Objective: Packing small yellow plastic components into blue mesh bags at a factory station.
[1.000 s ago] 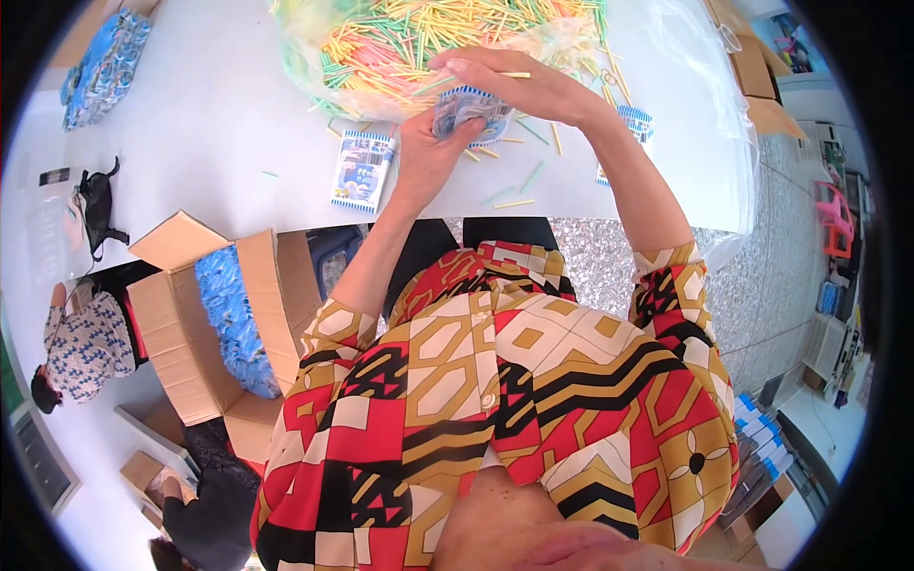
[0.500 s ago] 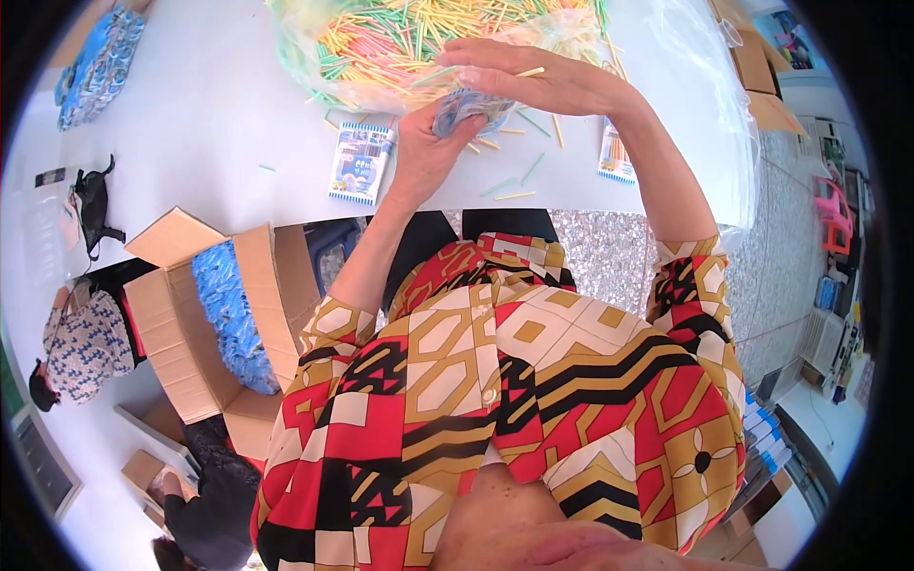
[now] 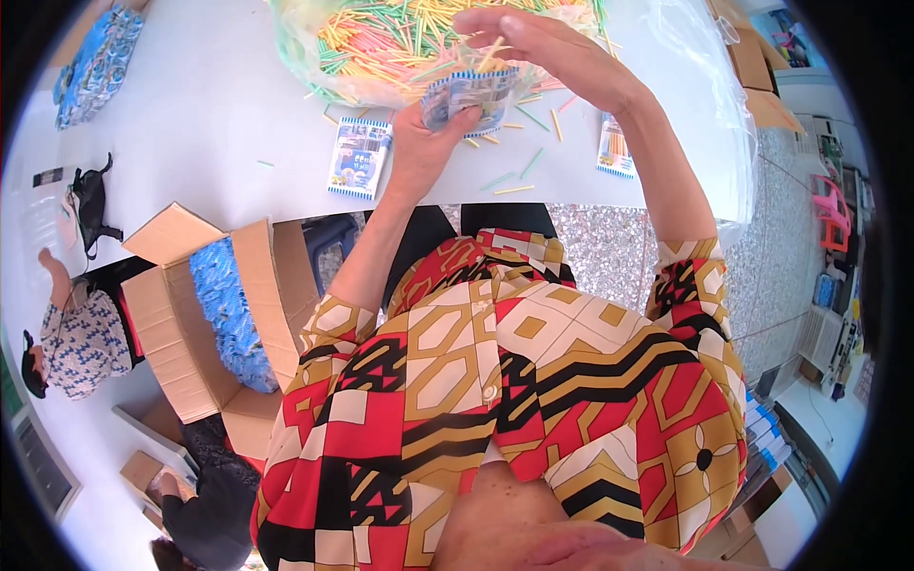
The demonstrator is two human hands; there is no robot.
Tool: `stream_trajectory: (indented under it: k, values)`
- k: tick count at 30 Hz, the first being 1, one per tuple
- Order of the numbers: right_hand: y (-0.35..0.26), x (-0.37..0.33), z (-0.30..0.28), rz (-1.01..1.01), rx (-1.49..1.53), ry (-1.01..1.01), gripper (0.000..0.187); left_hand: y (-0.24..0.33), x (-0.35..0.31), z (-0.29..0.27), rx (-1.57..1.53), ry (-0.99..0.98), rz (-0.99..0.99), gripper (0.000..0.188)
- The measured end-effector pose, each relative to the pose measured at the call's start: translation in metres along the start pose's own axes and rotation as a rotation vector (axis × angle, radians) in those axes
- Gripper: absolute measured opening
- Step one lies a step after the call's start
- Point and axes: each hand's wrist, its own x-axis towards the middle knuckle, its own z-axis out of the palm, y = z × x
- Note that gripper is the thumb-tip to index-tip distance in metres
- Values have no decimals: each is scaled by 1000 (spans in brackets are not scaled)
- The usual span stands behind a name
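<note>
My left hand [image 3: 424, 143] grips a small blue-and-white paper packet [image 3: 466, 95] from below, at the near edge of a white table [image 3: 209, 105]. My right hand [image 3: 533, 48] hovers just above the packet's top and pinches a few thin coloured sticks [image 3: 490, 55]. Behind both hands lies a big heap of yellow, green and pink sticks [image 3: 409, 38] on a clear plastic bag. Loose sticks [image 3: 514, 181] lie scattered on the table near the packet.
Two more packets lie flat on the table, one left [image 3: 360, 157] and one right [image 3: 616, 147]. An open cardboard box [image 3: 205, 314] with blue packets stands on the floor at my left. Other people [image 3: 71, 333] sit at the far left.
My right hand has moved left, back above the packet, with sticks in its fingers. My left hand keeps the packet in about the same place.
</note>
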Motion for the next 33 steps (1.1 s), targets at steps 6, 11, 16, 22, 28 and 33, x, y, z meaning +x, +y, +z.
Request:
stream_trajectory:
  k: [6,11,16,22,28,33]
  values:
    - [35,-39,13,70,33,116,24,6,0,1,-101,43,16,19]
    - [25,-55,24,2,-125,283,19,11,-5,-1,-55,15,2,18]
    - [29,-76,23,-133,-154,515,16,14,-4,-3,-86,40,-42,27]
    - [54,-128,0,48,63,531,13,10,-5,-3,-140,-5,-151,33]
    - [100,-183,-26,302,-10,646,12,7,-7,2,-147,-5,-189,31]
    - [124,-197,-39,383,-149,710,13,-2,-9,0,-31,28,-109,26]
